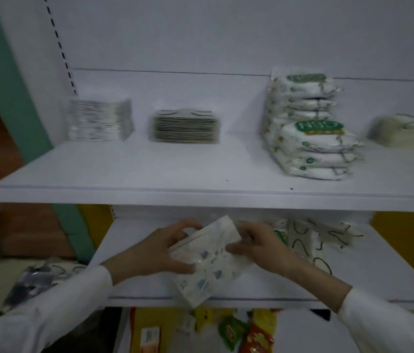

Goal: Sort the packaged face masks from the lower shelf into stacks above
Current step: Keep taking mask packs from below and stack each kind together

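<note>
From the head camera I look down at a white rack with two shelves. My left hand and my right hand both hold one pack of masks. It is white with small blue shapes on it. The fingers of my left hand curl round its left edge, and my right hand pinches its right side. The pack is tilted, with one corner up and one corner hanging past the front of the lower shelf. I think I use two hands because the pack is soft and floppy and would bend in one.

A loose pile of masks with dark ear loops lies just beside my right hand at the back of the lower shelf. These are not sorted yet.

On the upper shelf there are four stacks, well apart, so the kinds do not mix. The far left stack looks white with faint marks, like my pack, so I guess mine goes there. Next is a grey stack, then a tall stack of green-label packs, then a pale stack at the right. The picture is blurry, so I cannot read the labels.

Bright snack packs lie below.
</note>
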`<state>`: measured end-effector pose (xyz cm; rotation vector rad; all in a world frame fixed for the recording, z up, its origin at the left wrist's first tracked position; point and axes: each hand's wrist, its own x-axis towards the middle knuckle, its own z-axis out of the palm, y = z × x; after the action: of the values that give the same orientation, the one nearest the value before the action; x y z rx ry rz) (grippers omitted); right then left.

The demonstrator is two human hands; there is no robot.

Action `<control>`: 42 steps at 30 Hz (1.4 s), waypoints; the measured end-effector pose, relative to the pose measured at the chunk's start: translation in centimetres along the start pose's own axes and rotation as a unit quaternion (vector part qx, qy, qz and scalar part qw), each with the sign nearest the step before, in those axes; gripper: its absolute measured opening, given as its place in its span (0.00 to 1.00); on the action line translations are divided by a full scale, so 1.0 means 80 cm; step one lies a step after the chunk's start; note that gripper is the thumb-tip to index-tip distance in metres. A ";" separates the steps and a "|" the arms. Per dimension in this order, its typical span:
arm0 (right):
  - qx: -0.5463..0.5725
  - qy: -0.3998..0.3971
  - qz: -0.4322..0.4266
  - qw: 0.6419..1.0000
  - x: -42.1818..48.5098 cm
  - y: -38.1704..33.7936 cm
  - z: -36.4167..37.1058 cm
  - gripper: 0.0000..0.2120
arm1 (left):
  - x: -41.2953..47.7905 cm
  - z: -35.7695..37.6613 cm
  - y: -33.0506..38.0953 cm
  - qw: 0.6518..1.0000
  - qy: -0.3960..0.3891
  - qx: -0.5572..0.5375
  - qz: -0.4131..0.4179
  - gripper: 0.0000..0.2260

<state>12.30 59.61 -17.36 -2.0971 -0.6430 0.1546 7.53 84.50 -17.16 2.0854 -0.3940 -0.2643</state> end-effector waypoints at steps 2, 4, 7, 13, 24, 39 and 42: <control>0.007 0.019 -0.018 1.000 -0.006 -0.029 -0.023 0.11 | -0.016 -0.017 0.036 0.999 0.023 0.032 0.038 0.25; 0.034 0.060 -0.036 0.997 0.002 -0.054 -0.048 0.11 | -0.023 -0.039 0.070 0.992 0.078 0.069 0.072 0.20; 0.093 0.109 -0.053 0.988 0.022 -0.096 -0.076 0.18 | -0.013 -0.073 0.101 0.971 0.211 0.037 0.102 0.15; 0.217 0.191 -0.023 0.957 0.093 -0.119 -0.079 0.25 | 0.039 -0.106 0.113 0.926 0.319 -0.188 0.068 0.20; 0.263 0.172 0.049 0.948 0.174 -0.074 -0.061 0.18 | 0.117 -0.126 0.072 0.926 0.348 -0.138 0.042 0.16; 0.203 0.056 0.035 0.977 0.180 -0.060 -0.058 0.23 | 0.135 -0.123 0.043 0.922 0.357 -0.147 -0.043 0.09; 0.129 0.094 0.033 0.987 0.185 -0.065 -0.062 0.11 | 0.124 -0.142 0.039 0.922 0.377 -0.072 -0.051 0.10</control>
<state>24.63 65.69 -8.38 -1.8567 -0.4165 0.0701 20.04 88.14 -8.97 1.8920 0.1983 0.4395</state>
